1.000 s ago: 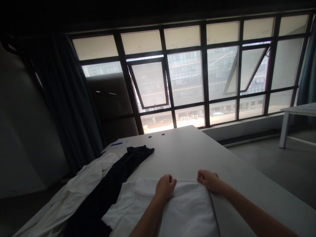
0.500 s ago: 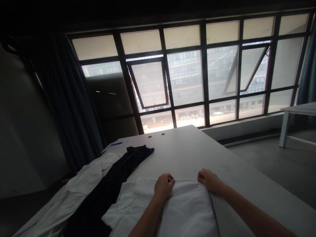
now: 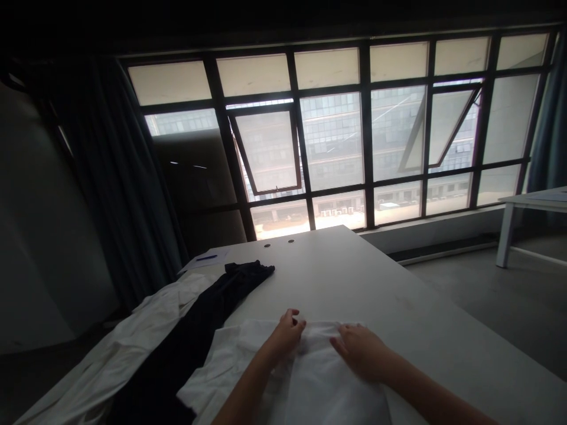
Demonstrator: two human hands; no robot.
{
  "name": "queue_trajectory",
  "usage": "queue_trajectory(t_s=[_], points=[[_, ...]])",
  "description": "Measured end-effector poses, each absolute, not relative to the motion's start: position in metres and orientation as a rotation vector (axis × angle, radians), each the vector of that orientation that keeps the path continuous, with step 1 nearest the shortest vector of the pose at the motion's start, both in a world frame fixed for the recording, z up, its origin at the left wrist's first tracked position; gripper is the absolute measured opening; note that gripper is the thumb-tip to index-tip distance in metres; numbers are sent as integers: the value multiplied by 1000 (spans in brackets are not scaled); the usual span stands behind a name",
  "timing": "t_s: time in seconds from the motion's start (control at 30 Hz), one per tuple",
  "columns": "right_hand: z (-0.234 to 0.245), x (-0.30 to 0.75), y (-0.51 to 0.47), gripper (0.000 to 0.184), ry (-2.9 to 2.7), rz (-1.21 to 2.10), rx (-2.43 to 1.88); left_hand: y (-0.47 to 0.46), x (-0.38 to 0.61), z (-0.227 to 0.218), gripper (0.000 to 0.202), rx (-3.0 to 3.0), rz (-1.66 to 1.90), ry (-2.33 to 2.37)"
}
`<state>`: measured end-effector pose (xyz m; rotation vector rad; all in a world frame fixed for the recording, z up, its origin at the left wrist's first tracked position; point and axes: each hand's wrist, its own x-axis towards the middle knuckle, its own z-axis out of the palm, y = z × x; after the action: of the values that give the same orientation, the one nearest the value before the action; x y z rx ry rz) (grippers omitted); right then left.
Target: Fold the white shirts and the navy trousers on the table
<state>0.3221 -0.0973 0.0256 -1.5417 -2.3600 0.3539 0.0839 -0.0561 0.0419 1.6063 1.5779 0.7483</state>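
Observation:
A white garment (image 3: 325,378) lies partly folded on the white table, close to me. My left hand (image 3: 287,333) is at its far edge, thumb and fingers apart, near a fold in the cloth. The fingers of my right hand (image 3: 358,349) lie spread on the garment's upper right part, and its far right corner is partly hidden by that hand. To the left, part of the same white cloth (image 3: 234,354) spreads out, its edge uneven. Beside it lies a long black garment (image 3: 195,330).
More crumpled white cloth (image 3: 155,330) lies along the left side of the table (image 3: 310,265). A paper with a blue pen (image 3: 207,257) is at the far left corner. A second white table (image 3: 527,203) stands at right. Windows (image 3: 332,141) and a dark curtain (image 3: 128,195) are beyond.
My right hand has moved left and inward from the garment's far right corner, its fingers now spread on the cloth. The left hand's fingers have loosened and parted.

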Motion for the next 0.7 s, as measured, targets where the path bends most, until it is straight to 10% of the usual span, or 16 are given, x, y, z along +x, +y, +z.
queue_trajectory(t_s=[0.7], points=[[31, 351, -26, 53, -2106, 392, -1416, -88, 40, 10, 55, 2377, 472, 1715]])
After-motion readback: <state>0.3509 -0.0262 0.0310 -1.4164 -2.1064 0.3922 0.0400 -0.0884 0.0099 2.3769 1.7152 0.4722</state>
